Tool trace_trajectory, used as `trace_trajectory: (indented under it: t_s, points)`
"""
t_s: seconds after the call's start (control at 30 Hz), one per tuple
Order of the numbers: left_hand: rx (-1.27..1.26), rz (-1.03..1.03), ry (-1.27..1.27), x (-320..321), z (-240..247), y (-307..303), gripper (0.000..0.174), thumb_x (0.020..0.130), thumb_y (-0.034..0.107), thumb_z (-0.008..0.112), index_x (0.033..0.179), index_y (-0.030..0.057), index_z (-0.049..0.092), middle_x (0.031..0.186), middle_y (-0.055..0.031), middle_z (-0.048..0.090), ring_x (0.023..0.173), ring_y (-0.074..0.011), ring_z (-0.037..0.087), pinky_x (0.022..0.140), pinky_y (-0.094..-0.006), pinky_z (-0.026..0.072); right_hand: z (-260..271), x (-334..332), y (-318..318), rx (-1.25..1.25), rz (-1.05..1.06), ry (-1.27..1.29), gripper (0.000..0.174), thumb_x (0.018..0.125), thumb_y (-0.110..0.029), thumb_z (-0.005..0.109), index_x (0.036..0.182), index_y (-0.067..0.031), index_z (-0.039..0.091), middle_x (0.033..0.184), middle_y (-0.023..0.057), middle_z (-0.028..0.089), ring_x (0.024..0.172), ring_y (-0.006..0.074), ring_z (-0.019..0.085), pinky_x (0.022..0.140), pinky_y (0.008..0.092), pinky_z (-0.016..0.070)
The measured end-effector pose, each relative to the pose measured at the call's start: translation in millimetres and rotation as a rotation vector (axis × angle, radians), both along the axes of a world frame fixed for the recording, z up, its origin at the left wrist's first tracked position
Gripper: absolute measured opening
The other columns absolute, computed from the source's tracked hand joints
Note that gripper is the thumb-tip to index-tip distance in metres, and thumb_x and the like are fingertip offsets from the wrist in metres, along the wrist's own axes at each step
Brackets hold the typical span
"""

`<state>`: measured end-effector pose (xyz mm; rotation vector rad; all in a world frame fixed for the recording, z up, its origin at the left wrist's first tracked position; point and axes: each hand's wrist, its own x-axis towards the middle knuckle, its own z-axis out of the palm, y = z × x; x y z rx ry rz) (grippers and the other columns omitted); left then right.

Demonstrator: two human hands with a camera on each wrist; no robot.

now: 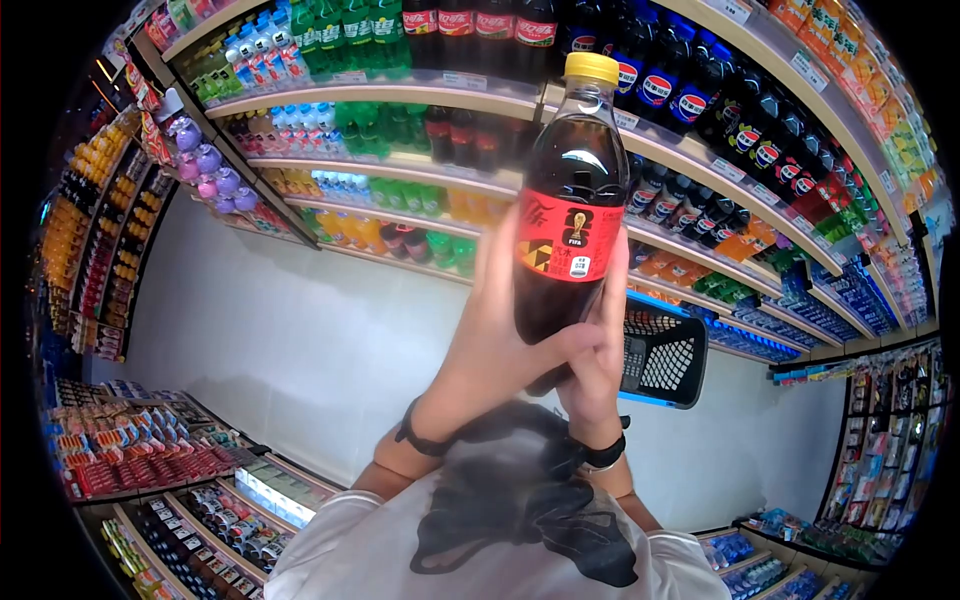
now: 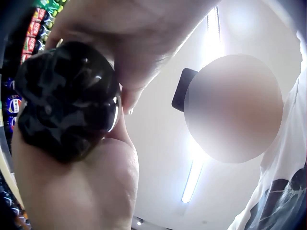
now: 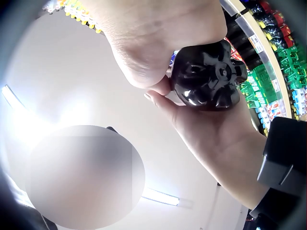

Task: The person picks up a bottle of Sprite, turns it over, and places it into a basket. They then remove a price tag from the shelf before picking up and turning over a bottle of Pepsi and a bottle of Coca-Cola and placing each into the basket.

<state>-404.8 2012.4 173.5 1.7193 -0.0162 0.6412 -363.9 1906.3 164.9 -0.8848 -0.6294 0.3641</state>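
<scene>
A cola bottle [image 1: 575,170] with a yellow cap and a red label showing a trophy stands upright, slightly tilted, in front of me. My left hand [image 1: 490,310] grips its left side below the label. On the other side, my right hand [image 1: 595,365] holds it, with fingers up along the label and thumb near the lower part. The bottle's dark, lobed base [image 2: 69,100] shows from below between both hands in the left wrist view, and the same base appears in the right wrist view. Parts of the fingers are hidden behind the bottle.
Shelves [image 1: 480,180] of soft drinks curve across the front, with green bottles [image 1: 345,25] at left and blue-labelled cola bottles [image 1: 690,95] at right. A black shopping basket [image 1: 665,355] with blue edging is on the pale floor [image 1: 330,310]. More stocked shelves [image 1: 160,440] line both sides.
</scene>
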Motion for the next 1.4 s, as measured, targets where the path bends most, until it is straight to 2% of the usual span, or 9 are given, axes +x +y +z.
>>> trace_trajectory:
  t_s: [0.27,0.3,0.4,0.57,0.93,1.07,1.17,1.27,1.4]
  points:
    - [-0.185,-0.010,0.007,7,-8,1,0.080,0.084,0.036,0.065,0.141,-0.0009,0.023,0.119,-0.0156,0.034,0.119,-0.0283,0.038,0.101,-0.0384,0.0309,-2,6,-6,0.041,0.077,-0.075,0.093,0.084,-0.020,0.062,0.149,-0.0063,-0.003,0.151,0.0164,0.018,0.139,0.0276,0.024,0.112,0.0392,0.0197]
    - [-0.201,-0.002,-0.020,8,-8,1,0.077,0.085,0.038,0.063,0.140,-0.0012,0.025,0.119,-0.0147,0.034,0.118,-0.0267,0.037,0.101,-0.0377,0.0297,2,6,-7,0.002,0.091,-0.049,0.096,0.081,-0.025,0.064,0.149,-0.0056,-0.002,0.150,0.0158,0.019,0.138,0.0274,0.025,0.112,0.0391,0.0196]
    - [-0.274,0.011,-0.064,9,-10,-1,0.075,0.087,0.040,0.060,0.139,-0.0014,0.027,0.120,-0.0142,0.034,0.119,-0.0256,0.037,0.102,-0.0378,0.0292,10,7,-8,-0.095,0.074,0.078,0.106,0.066,-0.026,0.061,0.149,-0.0073,-0.002,0.151,0.0175,0.015,0.140,0.0311,0.018,0.114,0.0404,0.0108]
    - [-0.363,-0.014,-0.086,11,-4,2,0.065,0.089,0.034,0.059,0.137,-0.0007,0.031,0.119,-0.0112,0.037,0.119,-0.0220,0.039,0.103,-0.0351,0.0286,1,14,-11,0.040,0.192,0.179,0.108,0.068,-0.030,0.064,0.149,-0.0106,-0.005,0.150,0.0167,0.015,0.140,0.0318,0.016,0.114,0.0399,0.0067]
    - [-0.264,0.017,-0.053,15,-13,8,0.061,0.089,0.028,0.058,0.136,-0.0006,0.033,0.116,-0.0126,0.037,0.115,-0.0232,0.039,0.101,-0.0355,0.0297,8,7,-6,-0.081,0.194,0.162,0.111,0.066,-0.032,0.064,0.149,-0.0071,-0.006,0.155,0.0149,0.000,0.143,0.0286,0.006,0.114,0.0386,0.0031]
    - [-0.207,0.057,-0.058,19,-16,9,0.063,0.088,0.028,0.059,0.136,-0.0008,0.032,0.115,-0.0134,0.037,0.114,-0.0239,0.039,0.100,-0.0364,0.0301,8,9,-2,-0.053,0.168,0.129,0.111,0.065,-0.031,0.064,0.149,-0.0062,-0.004,0.155,0.0156,0.002,0.143,0.0287,0.007,0.114,0.0388,0.0034]
    - [-0.206,0.056,-0.043,20,-15,8,0.066,0.087,0.029,0.060,0.137,-0.0011,0.030,0.116,-0.0142,0.036,0.114,-0.0252,0.038,0.101,-0.0369,0.0298,9,10,0,-0.052,0.153,0.082,0.109,0.066,-0.026,0.064,0.149,-0.0059,-0.004,0.154,0.0160,0.005,0.143,0.0287,0.009,0.114,0.0388,0.0055]
    - [-0.233,0.018,-0.030,23,-17,8,0.070,0.085,0.027,0.062,0.139,-0.0016,0.026,0.117,-0.0145,0.034,0.115,-0.0259,0.038,0.101,-0.0377,0.0304,-3,20,-6,-0.024,0.232,-0.054,0.097,0.079,-0.011,0.060,0.148,-0.0058,-0.009,0.154,0.0150,0.004,0.143,0.0270,0.008,0.114,0.0387,0.0076]
    - [-0.219,-0.008,-0.043,24,-11,2,0.078,0.081,0.018,0.066,0.140,-0.0019,0.019,0.119,-0.0145,0.032,0.120,-0.0267,0.038,0.102,-0.0385,0.0322,-7,27,-8,-0.067,0.207,-0.099,0.095,0.080,-0.004,0.059,0.148,-0.0061,-0.008,0.154,0.0148,0.006,0.142,0.0264,0.010,0.113,0.0383,0.0106]
